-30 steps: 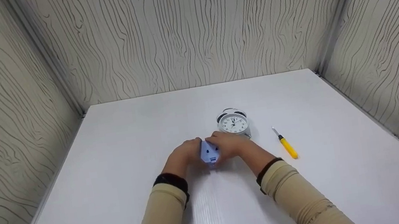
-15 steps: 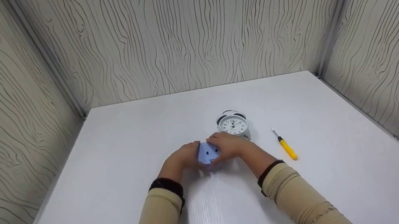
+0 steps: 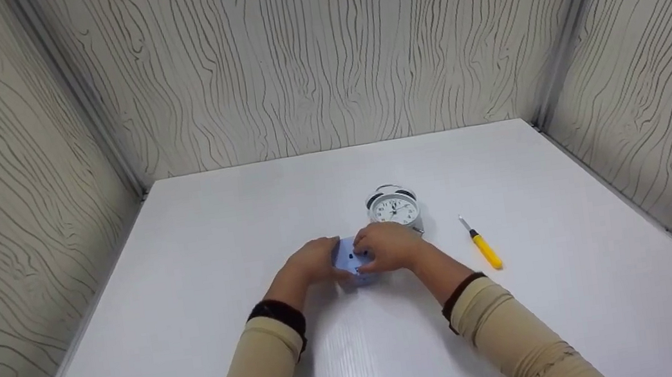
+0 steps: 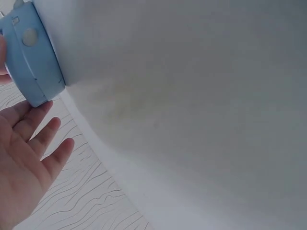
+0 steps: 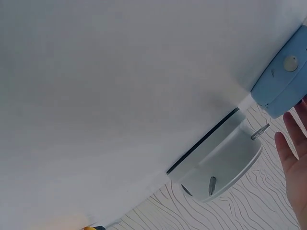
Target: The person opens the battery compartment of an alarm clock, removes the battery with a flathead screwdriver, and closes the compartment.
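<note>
A light-blue plastic case (image 3: 344, 253) with small dark knobs or holes on its upper face lies on the white table between both hands. My left hand (image 3: 314, 261) grips its left side, thumb near and fingers at the far edge; in the left wrist view, the outer fingers (image 4: 52, 143) spread loosely beside the case. My right hand (image 3: 388, 246) has its index finger bent over the upper face and its thumb at the near edge. That hand hides the case's right part. A round pale button (image 5: 290, 63) shows on the case's side in the right wrist view.
Just behind my right hand stands a white twin-bell alarm clock (image 3: 394, 208). A yellow-handled screwdriver (image 3: 486, 250) lies to the right on the white table (image 3: 218, 230). Wood-patterned panels (image 3: 318, 54) enclose the back and both sides.
The right index finger has come from the case's far edge onto its upper face. My left hand has shifted slightly left, and more of the upper face shows. Clock and screwdriver stay put.
</note>
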Tool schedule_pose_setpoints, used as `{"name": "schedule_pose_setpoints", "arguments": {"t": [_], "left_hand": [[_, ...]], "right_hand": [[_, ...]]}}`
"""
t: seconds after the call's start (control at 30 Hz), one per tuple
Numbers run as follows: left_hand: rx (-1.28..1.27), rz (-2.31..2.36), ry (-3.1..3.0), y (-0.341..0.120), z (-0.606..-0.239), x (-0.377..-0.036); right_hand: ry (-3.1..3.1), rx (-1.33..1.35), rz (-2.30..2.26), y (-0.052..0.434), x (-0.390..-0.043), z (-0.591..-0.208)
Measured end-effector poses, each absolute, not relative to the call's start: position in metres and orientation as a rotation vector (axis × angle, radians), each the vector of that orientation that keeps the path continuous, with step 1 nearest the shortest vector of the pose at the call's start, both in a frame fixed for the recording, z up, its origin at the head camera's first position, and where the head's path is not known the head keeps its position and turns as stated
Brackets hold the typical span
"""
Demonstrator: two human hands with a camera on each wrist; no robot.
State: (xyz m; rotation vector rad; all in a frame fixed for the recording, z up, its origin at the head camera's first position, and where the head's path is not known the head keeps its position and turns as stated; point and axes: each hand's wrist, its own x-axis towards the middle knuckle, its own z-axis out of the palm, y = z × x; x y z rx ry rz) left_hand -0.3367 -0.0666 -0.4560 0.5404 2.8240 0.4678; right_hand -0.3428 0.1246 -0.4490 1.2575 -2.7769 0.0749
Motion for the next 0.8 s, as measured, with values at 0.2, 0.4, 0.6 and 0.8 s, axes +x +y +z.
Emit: {"name": "schedule_pose_setpoints", "arguments": {"t": [0.2, 0.4, 0.6, 0.8], "left_hand": [[0.516, 0.456, 2.831, -0.065, -0.454, -0.338], [0.572, 0.433, 2.855, -0.064, -0.454, -0.338], [0.528, 0.452, 2.847, -0.063, -0.454, -0.338], [0.484, 0.467, 2.836, -0.062, -0.453, -0.337]], "right_hand": [[-2.695, 1.327, -0.032, 0.120, -0.339, -0.448], [-2.584, 1.369, -0.225, 0.115, -0.332, -0.445], [-2.556, 1.342, -0.339, 0.111, -0.328, -0.443], [-2.489, 1.353, -0.433, 0.110, -0.326, -0.446]]}}
